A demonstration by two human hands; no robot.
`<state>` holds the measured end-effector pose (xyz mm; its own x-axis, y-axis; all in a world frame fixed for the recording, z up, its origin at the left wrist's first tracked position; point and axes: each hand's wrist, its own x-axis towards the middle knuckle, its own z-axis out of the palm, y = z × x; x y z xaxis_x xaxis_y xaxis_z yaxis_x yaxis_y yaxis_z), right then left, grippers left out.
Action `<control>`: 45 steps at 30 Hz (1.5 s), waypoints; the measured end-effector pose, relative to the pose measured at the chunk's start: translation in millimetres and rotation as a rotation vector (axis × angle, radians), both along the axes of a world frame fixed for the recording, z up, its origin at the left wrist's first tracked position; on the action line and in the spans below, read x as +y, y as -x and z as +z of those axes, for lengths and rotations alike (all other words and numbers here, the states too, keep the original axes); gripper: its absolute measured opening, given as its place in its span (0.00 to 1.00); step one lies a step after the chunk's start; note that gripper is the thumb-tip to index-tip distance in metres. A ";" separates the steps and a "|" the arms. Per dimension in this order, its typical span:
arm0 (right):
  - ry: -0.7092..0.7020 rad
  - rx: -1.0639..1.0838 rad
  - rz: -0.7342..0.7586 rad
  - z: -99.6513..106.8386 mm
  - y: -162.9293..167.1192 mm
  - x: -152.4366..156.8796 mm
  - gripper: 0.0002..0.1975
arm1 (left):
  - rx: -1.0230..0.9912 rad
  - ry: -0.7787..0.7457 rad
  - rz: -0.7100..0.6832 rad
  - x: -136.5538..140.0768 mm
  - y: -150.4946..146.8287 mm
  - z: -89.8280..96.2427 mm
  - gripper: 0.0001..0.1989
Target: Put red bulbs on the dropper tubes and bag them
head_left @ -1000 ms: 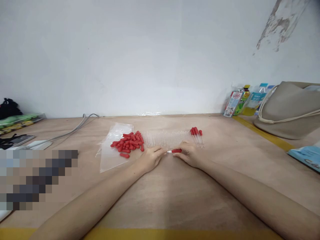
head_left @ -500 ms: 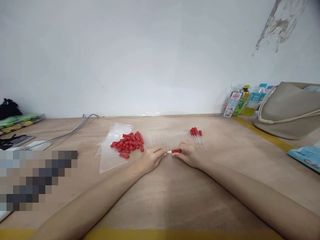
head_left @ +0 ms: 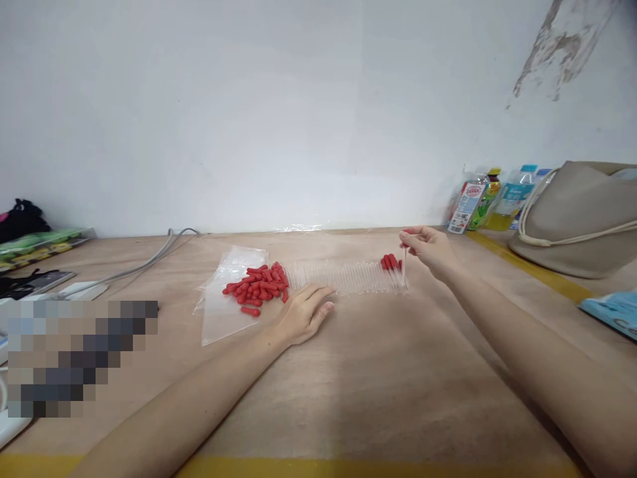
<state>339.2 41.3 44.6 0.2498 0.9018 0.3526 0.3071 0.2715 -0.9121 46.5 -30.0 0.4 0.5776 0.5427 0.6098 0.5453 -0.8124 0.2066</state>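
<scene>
My right hand [head_left: 428,249] pinches the red bulb of a glass dropper [head_left: 404,260], which hangs upright with its clear tube pointing down, at the right end of a row of clear glass tubes [head_left: 343,277]. Several droppers with red bulbs [head_left: 389,261] lie at that same end. My left hand [head_left: 306,315] rests on the table in front of the row's left part, its fingers loosely stretched and apart, holding nothing. To its left is a heap of loose red rubber bulbs [head_left: 259,284], partly on a clear plastic bag [head_left: 219,315].
A beige bag [head_left: 572,219] with a cord, a drink carton [head_left: 466,207] and several bottles [head_left: 512,199] stand at the right by the wall. A blue packet [head_left: 612,311] lies nearer. On the left are a grey cable [head_left: 144,260] and a pixelated patch.
My right hand has moved right and up from the middle, carrying the dropper, now turned upright. My left hand has let go of the tube and stayed near its place.
</scene>
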 end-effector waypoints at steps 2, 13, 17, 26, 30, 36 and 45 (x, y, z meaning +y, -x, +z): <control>0.106 -0.157 -0.136 -10.9 -16.6 14.2 0.14 | 0.019 0.004 0.000 0.3 -0.8 -0.5 0.13; 0.227 -0.564 -0.295 -57.9 -21.9 37.8 0.17 | 0.047 0.036 -0.018 0.7 -1.8 -0.1 0.12; 0.244 -0.588 -0.320 -58.0 -25.2 36.0 0.18 | 0.048 0.032 -0.012 0.4 -2.1 0.4 0.13; 0.329 -0.525 -0.223 -59.1 -40.9 32.3 0.20 | 0.068 0.050 -0.009 0.6 -1.5 0.0 0.13; 0.354 -0.388 -0.134 -55.5 -38.5 28.4 0.19 | 0.069 0.044 -0.013 -0.2 -1.8 1.2 0.13; 0.315 -0.335 -0.107 -50.8 -29.5 25.8 0.12 | 0.068 0.048 -0.009 0.0 -2.1 0.2 0.13; 0.080 -0.547 -0.290 -27.9 -14.1 11.8 0.13 | 0.087 0.059 -0.005 0.9 -1.8 -0.2 0.12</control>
<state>353.4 53.0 16.7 0.2910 0.8532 0.4329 0.7866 0.0442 -0.6158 48.3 -29.1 0.2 0.6298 0.5732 0.5242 0.5589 -0.8031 0.2068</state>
